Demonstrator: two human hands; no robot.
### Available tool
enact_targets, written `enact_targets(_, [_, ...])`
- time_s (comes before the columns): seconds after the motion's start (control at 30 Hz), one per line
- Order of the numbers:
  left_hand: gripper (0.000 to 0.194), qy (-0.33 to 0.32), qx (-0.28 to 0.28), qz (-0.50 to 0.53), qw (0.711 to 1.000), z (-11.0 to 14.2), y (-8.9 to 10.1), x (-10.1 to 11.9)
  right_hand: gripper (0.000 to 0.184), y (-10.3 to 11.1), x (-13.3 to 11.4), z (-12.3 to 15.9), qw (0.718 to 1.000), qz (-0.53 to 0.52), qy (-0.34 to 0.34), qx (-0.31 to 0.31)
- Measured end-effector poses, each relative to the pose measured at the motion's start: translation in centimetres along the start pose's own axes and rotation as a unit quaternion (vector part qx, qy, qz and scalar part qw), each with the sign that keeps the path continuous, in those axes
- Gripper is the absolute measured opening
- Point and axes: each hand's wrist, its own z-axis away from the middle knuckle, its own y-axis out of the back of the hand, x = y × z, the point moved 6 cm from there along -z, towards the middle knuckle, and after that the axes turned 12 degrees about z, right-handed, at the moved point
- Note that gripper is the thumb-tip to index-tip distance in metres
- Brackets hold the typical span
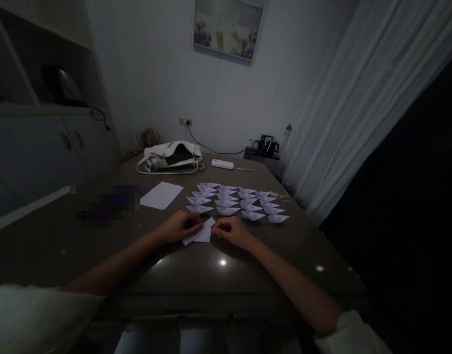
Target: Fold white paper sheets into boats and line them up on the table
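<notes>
A partly folded sheet of white paper lies on the dark table between my two hands. My left hand grips its left side, thumb on top and fingers curled over the edge. At the paper's right edge, the thumb and fingertips of my right hand are pinched together on it. Just beyond my hands, several folded paper boats stand in rows. A flat stack or sheet of white paper rests to the left of the boats.
At the table's far end lie a white handbag and a white power strip or similar device with a short cable. Small pale scraps lie right of the boats. A blurred dark patch covers the left side.
</notes>
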Motion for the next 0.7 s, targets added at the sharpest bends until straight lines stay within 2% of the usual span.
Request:
enact_targets(0.17, [0.033, 0.003, 0.004, -0.039, 0.999, -0.1, -0.2, -0.3, 0.033, 1.2, -0.2, 0.2, 0.996, 0.053, 0.000, 0.066])
enact_targets(0.27, [0.035, -0.001, 0.010, -0.052, 0.999, -0.1, -0.2, -0.2, 0.037, 2.5, -0.1, 0.5, 0.986, 0.101, -0.002, 0.132])
enact_targets(0.4, [0.042, -0.014, 0.018, -0.066, 0.998, -0.1, -0.1, 0.0, 0.039, 3.7, 0.1, 0.8, 0.971, 0.160, 0.013, 0.178])
enact_targets(0.7, [0.043, -0.008, 0.084, -0.140, 0.987, 0.2, 0.9, -0.2, 0.037, 5.9, 1.4, 1.7, 0.931, 0.244, 0.001, 0.272])
